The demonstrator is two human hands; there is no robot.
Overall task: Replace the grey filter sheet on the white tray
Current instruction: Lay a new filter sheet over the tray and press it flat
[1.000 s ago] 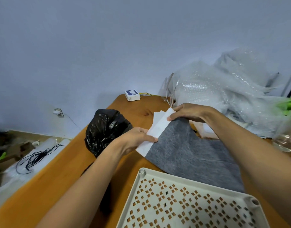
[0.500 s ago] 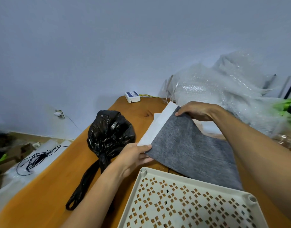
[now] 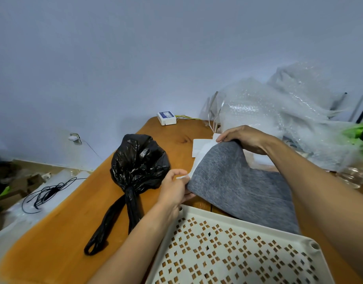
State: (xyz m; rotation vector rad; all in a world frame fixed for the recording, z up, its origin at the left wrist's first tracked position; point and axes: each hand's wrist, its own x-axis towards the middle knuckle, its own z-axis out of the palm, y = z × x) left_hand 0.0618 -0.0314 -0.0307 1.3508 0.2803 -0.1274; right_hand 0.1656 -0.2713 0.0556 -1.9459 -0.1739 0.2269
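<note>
Head view:
- The grey filter sheet (image 3: 238, 181) is held raised at centre right of the frame. Its far end is lifted, and its near end runs down behind the far rim of the white tray (image 3: 217, 216).
- The left hand (image 3: 174, 189) pinches the sheet's left corner between thumb and curled fingers, along with a thin white strip (image 3: 199, 160) that runs along that edge.
- The right hand (image 3: 244, 138) has its fingers clamped over the sheet's upper corner.
- The tray sits at lower right. Its far-left corner is just beside the left wrist, and its floor is perforated.
- Bare wood of the table (image 3: 63, 242) fills the lower left, running to the table's left edge.
- The black bag (image 3: 138, 162) is knotted, so its contents are hidden. It lies just left of the left hand.
- Bubble wrap (image 3: 268, 115) is heaped at upper right, behind the right hand.
- A small white box (image 3: 166, 118) sits at the table's far edge.
</note>
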